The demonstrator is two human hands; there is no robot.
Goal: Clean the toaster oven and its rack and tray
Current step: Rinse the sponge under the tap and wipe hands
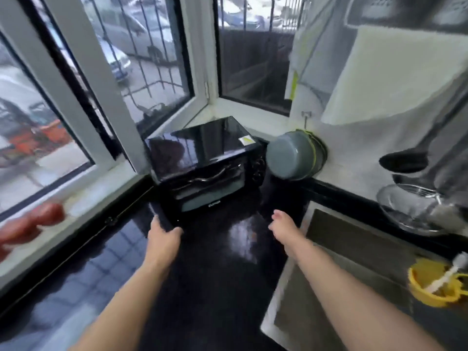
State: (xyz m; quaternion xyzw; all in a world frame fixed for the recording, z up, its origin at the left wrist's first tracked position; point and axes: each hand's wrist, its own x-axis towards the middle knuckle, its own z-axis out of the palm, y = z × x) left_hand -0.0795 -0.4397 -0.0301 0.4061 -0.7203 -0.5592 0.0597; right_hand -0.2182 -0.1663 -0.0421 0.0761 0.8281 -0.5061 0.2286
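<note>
A black toaster oven [202, 163], box-shaped with a glossy, mirror-like top and a glass door crossed by a curved bar handle, stands in the far corner of a polished black countertop [217, 262], beneath a white-framed corner window [101, 97]. A small pale label sits near the right rear of its top; dark knobs line its right front. The door appears closed, and the interior is too dim and blurred to make out clearly.

The left hand [162, 239] reaches to the oven's lower left front corner, its fingers curled against the dark casing there; blur leaves it uncertain whether they actually grip it. The right hand [281, 226] hovers over the counter, just short of the oven's right front, fingers loosely extended, holding nothing and apart from the casing.

A round grey-green pot [293, 158] hangs on the white wall just right of the oven. A stainless steel sink [354, 249] lies to the right, with a yellow plastic cup [430, 285] holding a white brush at its edge.
</note>
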